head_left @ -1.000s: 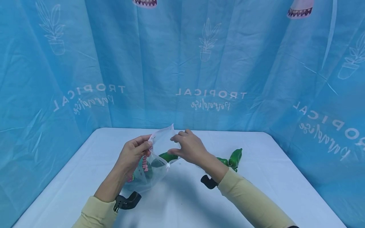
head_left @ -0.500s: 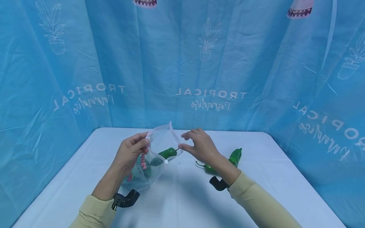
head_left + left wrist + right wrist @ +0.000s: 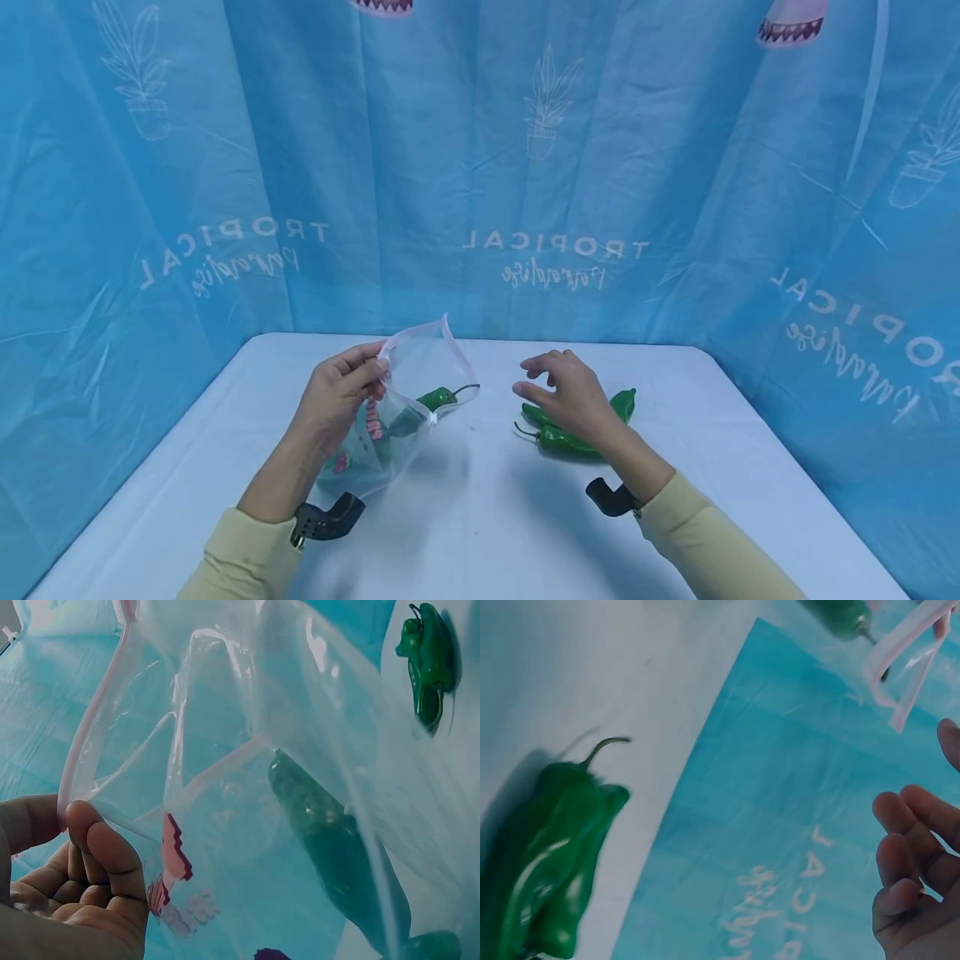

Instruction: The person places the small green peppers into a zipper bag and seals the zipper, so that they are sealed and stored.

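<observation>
My left hand (image 3: 341, 387) pinches the rim of a clear zip bag (image 3: 397, 462) with a pink edge and printed pictures. The bag's mouth gapes toward the right. Inside lies a green pepper (image 3: 438, 399), its stem poking out at the mouth; more green shows through the plastic lower down. In the left wrist view a long pepper (image 3: 337, 855) is seen through the film. Apart from the bag, my right hand (image 3: 573, 396) hovers with loosely bent fingers and nothing in them. Below and beside it, several green peppers (image 3: 566, 443) lie together on the table, partly hidden by the hand and forearm.
A white table (image 3: 480, 542) spreads under everything. Blue printed curtains (image 3: 480, 200) hang behind it and along both sides. Each wrist wears a black camera mount, the left mount (image 3: 330, 518) near the bag's bottom.
My right hand has moved away from the pepper at the bag's mouth, rightward to above the loose peppers. The left hand and bag have shifted slightly left, the bag's mouth showing more fully.
</observation>
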Demonstrator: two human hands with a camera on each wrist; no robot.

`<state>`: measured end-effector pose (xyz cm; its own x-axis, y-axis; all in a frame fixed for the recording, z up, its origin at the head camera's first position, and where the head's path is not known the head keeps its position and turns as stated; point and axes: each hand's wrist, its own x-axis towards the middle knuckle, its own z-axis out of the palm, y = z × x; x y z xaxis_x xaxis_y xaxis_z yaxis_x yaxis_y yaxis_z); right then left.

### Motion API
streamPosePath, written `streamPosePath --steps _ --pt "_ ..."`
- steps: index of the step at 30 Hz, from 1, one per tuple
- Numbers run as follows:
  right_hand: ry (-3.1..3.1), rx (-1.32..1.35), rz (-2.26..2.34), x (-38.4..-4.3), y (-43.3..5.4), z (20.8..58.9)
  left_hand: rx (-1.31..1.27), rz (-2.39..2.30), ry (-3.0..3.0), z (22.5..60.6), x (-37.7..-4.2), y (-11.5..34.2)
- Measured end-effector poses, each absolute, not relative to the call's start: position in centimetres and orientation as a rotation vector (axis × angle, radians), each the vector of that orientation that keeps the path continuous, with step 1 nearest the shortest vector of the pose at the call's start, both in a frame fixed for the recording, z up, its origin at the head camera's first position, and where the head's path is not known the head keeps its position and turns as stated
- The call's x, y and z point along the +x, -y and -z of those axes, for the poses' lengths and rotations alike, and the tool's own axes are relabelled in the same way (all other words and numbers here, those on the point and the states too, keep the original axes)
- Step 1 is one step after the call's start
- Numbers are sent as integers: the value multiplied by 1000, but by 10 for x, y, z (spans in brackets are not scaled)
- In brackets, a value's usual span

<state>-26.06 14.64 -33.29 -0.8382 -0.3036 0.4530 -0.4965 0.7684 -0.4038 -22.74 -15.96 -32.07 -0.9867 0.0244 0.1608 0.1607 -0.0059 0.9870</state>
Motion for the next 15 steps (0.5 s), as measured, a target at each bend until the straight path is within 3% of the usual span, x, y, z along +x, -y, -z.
streamPosePath --steps 15 --pt "2785 387 -854 -265 -198 368 -187 2195 2109 321 -228 160"
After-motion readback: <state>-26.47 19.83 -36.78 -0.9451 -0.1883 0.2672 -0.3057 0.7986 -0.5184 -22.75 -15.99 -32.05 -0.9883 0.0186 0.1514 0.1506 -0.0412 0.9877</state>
